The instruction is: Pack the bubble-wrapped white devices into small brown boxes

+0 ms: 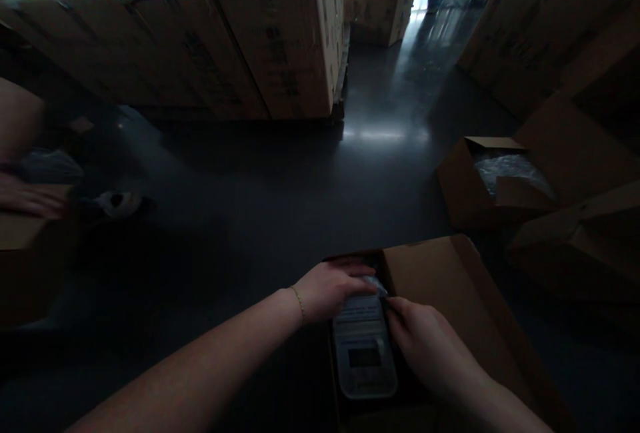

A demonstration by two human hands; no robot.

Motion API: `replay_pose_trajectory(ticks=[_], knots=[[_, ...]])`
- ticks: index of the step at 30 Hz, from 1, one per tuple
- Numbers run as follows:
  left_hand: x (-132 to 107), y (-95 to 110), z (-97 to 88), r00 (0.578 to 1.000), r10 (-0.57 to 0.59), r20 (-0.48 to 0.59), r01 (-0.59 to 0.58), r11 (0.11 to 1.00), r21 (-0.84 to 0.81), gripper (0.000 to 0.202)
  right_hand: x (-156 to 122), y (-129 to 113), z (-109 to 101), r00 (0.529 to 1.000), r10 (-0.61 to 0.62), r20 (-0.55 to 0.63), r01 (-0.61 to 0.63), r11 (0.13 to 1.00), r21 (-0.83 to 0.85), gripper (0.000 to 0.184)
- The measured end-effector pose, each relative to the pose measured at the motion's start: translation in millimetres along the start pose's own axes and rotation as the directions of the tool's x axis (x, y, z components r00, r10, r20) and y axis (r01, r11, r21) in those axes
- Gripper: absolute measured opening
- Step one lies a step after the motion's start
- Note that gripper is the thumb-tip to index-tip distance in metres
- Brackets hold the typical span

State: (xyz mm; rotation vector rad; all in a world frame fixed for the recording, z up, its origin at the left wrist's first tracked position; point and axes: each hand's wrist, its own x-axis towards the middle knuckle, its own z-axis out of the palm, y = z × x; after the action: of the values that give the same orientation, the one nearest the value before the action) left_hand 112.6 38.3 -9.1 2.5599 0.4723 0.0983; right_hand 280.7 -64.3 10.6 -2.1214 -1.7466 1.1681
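Observation:
An uncovered cardboard box (pixel 435 273) stands in front of me, its flap folded out to the right. Inside lies a pale, rounded-corner plastic package (pixel 367 386) with a dark rectangular window. Clear plastic wrap (pixel 376 282) shows at its far end. My left hand (pixel 335 288) reaches over that far end, fingers stretched out across the wrap. At the package's right edge is my right hand (pixel 423 333), thumb and fingers closed together beside the wrap. What its fingertips pinch, if anything, is too dark to make out.
Large taped cartons (pixel 280 40) stand on a pallet ahead. To the right, an open carton (pixel 470 186) holds clear plastic wrap. Another person's hand (pixel 35 200) rests on a carton (pixel 20 230) at the left. Dark, shiny floor (pixel 250 186) lies between.

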Motion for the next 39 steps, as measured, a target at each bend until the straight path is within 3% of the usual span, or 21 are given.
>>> replay_pose_trajectory(ticks=[6,20,25,29,31,35,39], knots=[[5.7,8.0,-3.8,0.997,-0.080,-0.009,0.080,0.997,0.008,0.035,-2.2,-2.8,2.1,0.999,0.042,0.012,-0.043,0.998,0.042,0.030],[3.4,2.2,-4.4,1.000,-0.024,-0.010,0.024,1.000,-0.015,0.037,-0.6,-5.6,3.8,0.999,0.037,-0.001,-0.037,0.998,0.053,0.029],[-1.5,4.1,1.9,0.998,-0.015,-0.053,0.017,0.999,0.032,0.036,7.0,1.9,-2.0,0.985,0.091,0.148,-0.108,0.988,0.109,0.029],[-6.5,5.3,10.1,0.995,-0.033,-0.092,0.035,0.999,0.014,0.034,14.6,5.2,-9.8,0.936,0.164,0.312,-0.208,0.971,0.114,0.027],[-7.1,5.0,12.1,0.994,-0.048,-0.103,0.047,0.999,-0.014,0.033,16.6,4.5,-13.0,0.937,0.137,0.322,-0.177,0.980,0.097,0.025],[-4.8,4.7,12.6,0.994,-0.031,-0.109,0.028,0.999,-0.035,0.030,15.3,1.0,-14.0,0.979,-0.067,0.191,0.074,0.997,-0.034,0.021],[-3.8,10.0,12.4,0.989,-0.045,-0.142,0.040,0.998,-0.039,0.017,4.5,-1.8,-10.5,0.991,-0.100,0.093,0.119,0.964,-0.237,0.023]])
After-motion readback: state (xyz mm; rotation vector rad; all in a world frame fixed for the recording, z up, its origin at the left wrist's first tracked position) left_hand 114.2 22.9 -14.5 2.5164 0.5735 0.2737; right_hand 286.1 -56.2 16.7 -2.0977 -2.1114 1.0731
